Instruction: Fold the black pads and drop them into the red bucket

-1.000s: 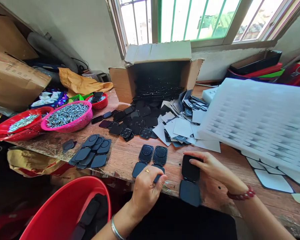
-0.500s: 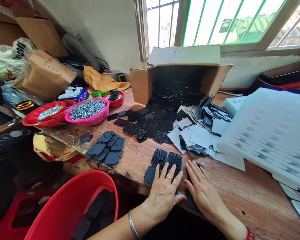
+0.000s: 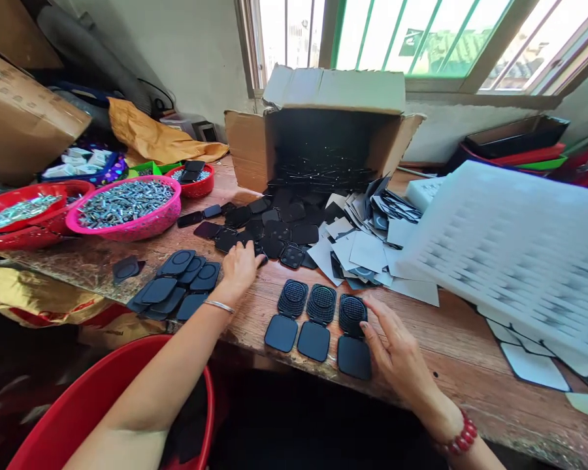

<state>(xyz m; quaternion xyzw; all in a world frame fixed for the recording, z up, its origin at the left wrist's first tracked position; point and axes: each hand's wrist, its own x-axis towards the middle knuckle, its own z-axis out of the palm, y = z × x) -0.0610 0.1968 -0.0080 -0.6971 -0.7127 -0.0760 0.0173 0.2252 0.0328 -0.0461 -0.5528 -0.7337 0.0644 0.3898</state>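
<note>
Three black hinged square cases lie unfolded in a row near the table edge: the left case (image 3: 281, 333), the middle case (image 3: 313, 341) and the right case (image 3: 353, 356). Each has a ribbed upper half with a round ring and a smooth lower half. My right hand (image 3: 396, 346) rests beside the right case, its spread fingers touching that case's upper edge. Farther away, my left hand (image 3: 240, 267) is at the front of a pile of black cases (image 3: 277, 232). Its fingers are curled over a black case (image 3: 261, 260), mostly hidden beneath them.
A cardboard box (image 3: 245, 150) lies open behind the pile. White and dark sheets (image 3: 367, 251) and white foam trays (image 3: 509, 241) are at right. Stacked black squares (image 3: 159, 290), a pink basket of metal pins (image 3: 127, 205) and a red tub (image 3: 78, 398) are at left.
My left hand has left the row and moved up and left to the pile. My right hand has shifted slightly, uncovering the cases. The head view has turned right.
</note>
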